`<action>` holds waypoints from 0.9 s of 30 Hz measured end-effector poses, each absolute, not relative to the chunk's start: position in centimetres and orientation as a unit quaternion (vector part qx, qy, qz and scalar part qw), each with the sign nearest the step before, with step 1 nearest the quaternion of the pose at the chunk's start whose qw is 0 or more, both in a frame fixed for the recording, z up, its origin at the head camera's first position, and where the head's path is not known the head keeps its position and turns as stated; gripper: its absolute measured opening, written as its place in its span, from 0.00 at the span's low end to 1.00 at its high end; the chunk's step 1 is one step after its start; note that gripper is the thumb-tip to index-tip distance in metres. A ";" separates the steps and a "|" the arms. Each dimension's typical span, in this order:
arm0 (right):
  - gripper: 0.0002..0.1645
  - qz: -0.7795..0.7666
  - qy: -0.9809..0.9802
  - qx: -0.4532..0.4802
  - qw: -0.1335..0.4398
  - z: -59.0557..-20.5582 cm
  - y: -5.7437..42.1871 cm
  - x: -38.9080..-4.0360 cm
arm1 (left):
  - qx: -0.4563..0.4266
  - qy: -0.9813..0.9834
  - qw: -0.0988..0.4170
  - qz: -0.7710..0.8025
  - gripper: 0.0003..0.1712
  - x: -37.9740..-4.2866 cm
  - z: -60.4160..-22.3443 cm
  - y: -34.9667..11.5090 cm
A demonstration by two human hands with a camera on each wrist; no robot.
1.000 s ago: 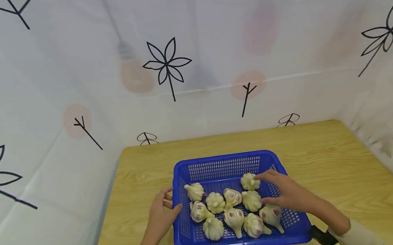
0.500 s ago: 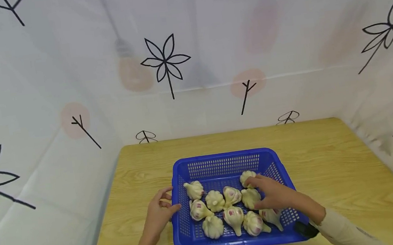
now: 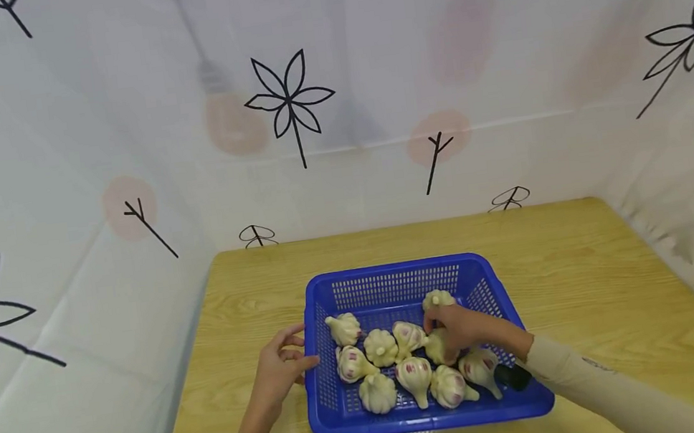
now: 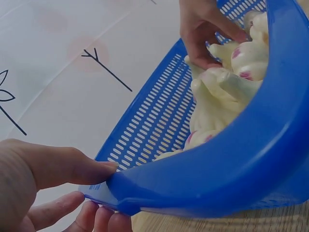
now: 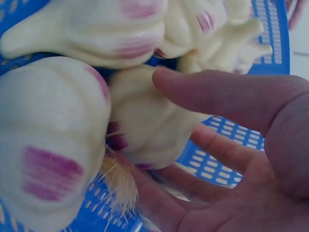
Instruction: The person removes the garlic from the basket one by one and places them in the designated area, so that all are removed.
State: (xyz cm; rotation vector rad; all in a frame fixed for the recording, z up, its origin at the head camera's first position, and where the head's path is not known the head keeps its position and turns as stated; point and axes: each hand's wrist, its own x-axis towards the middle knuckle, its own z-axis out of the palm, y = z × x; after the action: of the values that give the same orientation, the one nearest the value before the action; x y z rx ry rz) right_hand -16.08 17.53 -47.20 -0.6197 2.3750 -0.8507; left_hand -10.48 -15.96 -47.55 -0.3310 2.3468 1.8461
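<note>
A blue plastic basket [image 3: 431, 423] sits on the wooden table with several garlic bulbs [image 3: 378, 393] inside, white with purple patches. My left hand [image 3: 275, 372] pinches its left rim; in the left wrist view the thumb [image 4: 91, 171] lies over the rim and the fingers are bent outside it. Inside the basket's right half, my right hand [image 3: 465, 328] grips a garlic bulb [image 5: 145, 116]. The right wrist view has the thumb on that bulb's side and the fingers behind it, with its roots [image 5: 120, 186] showing below. The hand partly covers the bulb in the head view.
Another garlic bulb [image 3: 438, 298] lies just beyond the right hand, and one with a long neck [image 3: 481, 367] lies in front of it. Wooden tabletop [image 3: 590, 288] surrounds the basket. A white patterned cloth [image 3: 359, 99] hangs behind the table and along its sides.
My right hand has moved left and down into the basket, and its fingers have closed round a garlic bulb. The left hand stays at the rim.
</note>
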 end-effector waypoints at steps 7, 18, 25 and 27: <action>0.27 -0.347 0.868 -0.225 0.274 -47.4 17.2 -16.4 | -0.113 0.777 0.072 0.615 0.33 -10.5 -47.5 -16.0; 0.27 -0.373 0.857 -0.250 0.253 -47.3 17.9 -16.1 | -0.110 0.770 0.076 0.623 0.33 -10.4 -47.5 -16.0; 0.27 -0.386 0.853 -0.265 0.232 -46.8 19.1 -16.5 | -0.101 0.767 0.072 0.629 0.32 -10.4 -47.5 -16.2; 0.27 -0.392 0.851 -0.266 0.225 -46.4 19.5 -16.5 | -0.097 0.767 0.072 0.630 0.32 -10.4 -47.5 -16.3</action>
State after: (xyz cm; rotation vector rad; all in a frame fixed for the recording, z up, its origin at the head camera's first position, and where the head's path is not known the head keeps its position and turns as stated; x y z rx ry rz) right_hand -16.53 19.45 -46.42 -0.7350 2.3472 -1.0814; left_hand -10.37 -16.25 -47.48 -0.2922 2.3069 1.8929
